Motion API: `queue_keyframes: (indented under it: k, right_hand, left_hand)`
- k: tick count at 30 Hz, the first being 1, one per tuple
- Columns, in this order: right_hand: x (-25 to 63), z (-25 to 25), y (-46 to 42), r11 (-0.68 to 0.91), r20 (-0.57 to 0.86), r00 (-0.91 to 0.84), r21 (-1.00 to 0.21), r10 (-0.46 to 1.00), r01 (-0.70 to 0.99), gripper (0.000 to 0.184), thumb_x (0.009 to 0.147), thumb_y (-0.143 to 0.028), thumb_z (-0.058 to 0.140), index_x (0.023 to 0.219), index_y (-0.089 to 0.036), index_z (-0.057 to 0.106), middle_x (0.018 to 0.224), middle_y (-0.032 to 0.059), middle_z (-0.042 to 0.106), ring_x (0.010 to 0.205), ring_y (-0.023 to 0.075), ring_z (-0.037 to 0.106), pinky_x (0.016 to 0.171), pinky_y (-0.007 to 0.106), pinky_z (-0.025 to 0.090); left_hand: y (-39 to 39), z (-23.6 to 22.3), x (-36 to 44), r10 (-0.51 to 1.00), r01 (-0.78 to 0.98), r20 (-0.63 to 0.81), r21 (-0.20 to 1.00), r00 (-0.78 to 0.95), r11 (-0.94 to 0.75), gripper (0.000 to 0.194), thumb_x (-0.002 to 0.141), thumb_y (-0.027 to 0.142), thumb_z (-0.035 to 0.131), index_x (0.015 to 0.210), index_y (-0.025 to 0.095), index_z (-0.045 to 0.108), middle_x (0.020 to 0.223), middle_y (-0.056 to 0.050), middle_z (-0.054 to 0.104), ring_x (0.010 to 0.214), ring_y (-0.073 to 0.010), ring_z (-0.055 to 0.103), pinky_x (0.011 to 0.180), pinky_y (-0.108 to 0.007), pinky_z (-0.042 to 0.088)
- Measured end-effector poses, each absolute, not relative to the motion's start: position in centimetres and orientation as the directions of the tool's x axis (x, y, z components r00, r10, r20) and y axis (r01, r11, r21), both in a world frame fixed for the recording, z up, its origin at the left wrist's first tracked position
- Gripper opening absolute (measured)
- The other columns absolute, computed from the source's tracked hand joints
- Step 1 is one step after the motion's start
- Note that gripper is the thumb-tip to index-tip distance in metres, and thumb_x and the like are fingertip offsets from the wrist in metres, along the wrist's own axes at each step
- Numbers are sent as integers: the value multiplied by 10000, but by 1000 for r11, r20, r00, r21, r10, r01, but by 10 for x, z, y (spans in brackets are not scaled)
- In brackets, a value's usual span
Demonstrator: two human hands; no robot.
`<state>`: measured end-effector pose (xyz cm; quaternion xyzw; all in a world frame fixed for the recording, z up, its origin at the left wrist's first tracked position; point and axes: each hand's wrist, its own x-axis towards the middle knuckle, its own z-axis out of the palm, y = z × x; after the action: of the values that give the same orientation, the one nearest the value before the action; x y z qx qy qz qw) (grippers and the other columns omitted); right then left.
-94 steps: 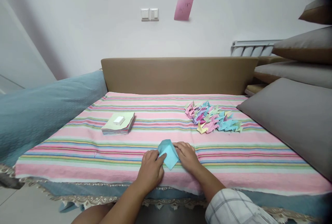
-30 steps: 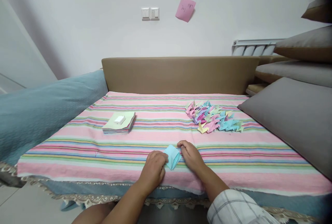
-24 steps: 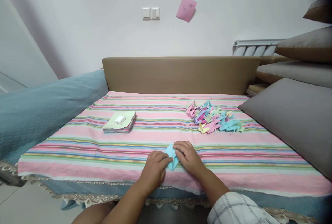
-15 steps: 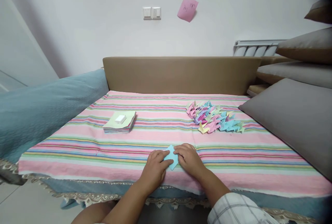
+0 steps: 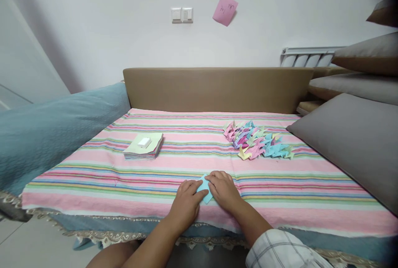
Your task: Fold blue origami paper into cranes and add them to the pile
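A small folded piece of light-blue origami paper (image 5: 204, 186) lies on the striped cloth (image 5: 133, 201) in front of me. My left hand (image 5: 187, 196) holds its left side, thumb and forefinger pressed down on it. From the right, my right hand (image 5: 224, 189) grips it, its fingertips on the paper's upper right edge. Both hands cover parts of the paper, so its full outline is hidden. Farther back on the right lies a pile of folded paper cranes (image 5: 255, 141) in pink, blue, purple, green and yellow.
On the left sits a stack of coloured paper sheets (image 5: 139, 150) with a small white block (image 5: 144, 142) on top. Grey cushions (image 5: 351, 135) stand along the right side. A brown backrest (image 5: 214, 90) runs along the back, below a pink note (image 5: 225, 10) on the wall.
The blue paper, larger about three seconds ago, is now folded into a smaller shape. My right hand left it briefly, came back and has slid slightly left over its right side.
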<state>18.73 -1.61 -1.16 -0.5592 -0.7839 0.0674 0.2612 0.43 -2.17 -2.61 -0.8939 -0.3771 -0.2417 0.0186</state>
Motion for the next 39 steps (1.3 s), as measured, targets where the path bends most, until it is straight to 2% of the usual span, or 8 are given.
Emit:
queue_keyframes:
  k: [10,15,20,26,32,35,39]
  right_hand:
    - [183,-11,-11,285,278,-190,-354,941,891,381,823,-198,465,1175,-304,562,1030,53,561,978,222,455,824,353,319]
    - [185,-11,-16,324,301,-218,-368,928,872,369,819,-176,478,1149,-301,584,1023,49,560,970,209,452,838,340,328]
    - [188,-11,-23,382,341,-250,-407,906,829,320,829,-148,465,1065,-276,639,1016,51,558,971,200,453,870,344,336]
    - [190,-15,-31,437,377,-282,-434,882,788,316,813,-117,467,990,-274,676,1060,59,546,1021,209,448,912,377,333]
    - [191,-20,-37,515,404,-356,-410,843,753,375,726,-59,483,959,-280,678,1105,50,528,1080,209,422,956,388,299]
    - [191,-20,-42,524,395,-376,-394,838,755,392,723,-68,478,977,-301,665,1128,37,533,1117,209,410,1006,428,225]
    - [191,-16,-48,520,383,-384,-372,840,769,339,724,-101,493,906,-334,658,1112,-17,576,1183,225,379,1035,524,11]
  left_hand:
    - [-23,-25,5,668,683,442,154,598,-714,571,692,-3,462,1144,324,583,1241,-35,554,1079,-225,471,953,-476,359]
    - [-22,-23,5,696,689,410,195,590,-699,557,658,-12,451,1102,291,597,1249,-32,559,1088,-219,480,971,-471,349]
    - [-24,-16,7,750,700,361,284,555,-655,454,617,-34,414,952,210,599,1214,-35,592,1102,-207,486,1011,-447,324]
    - [-25,-12,9,767,697,343,325,543,-639,418,601,-35,402,905,199,571,1191,-48,605,1104,-211,492,996,-447,336]
    - [-23,-13,8,770,693,335,339,542,-636,405,601,-23,404,899,198,565,1184,-36,607,1099,-212,490,994,-437,332]
    - [-23,-13,8,774,692,329,350,540,-632,397,610,-21,401,894,201,566,1176,-27,611,1095,-208,488,986,-426,335]
    - [-22,-13,8,772,690,334,349,541,-634,395,605,-23,404,889,198,568,1169,-35,614,1088,-210,487,978,-417,343]
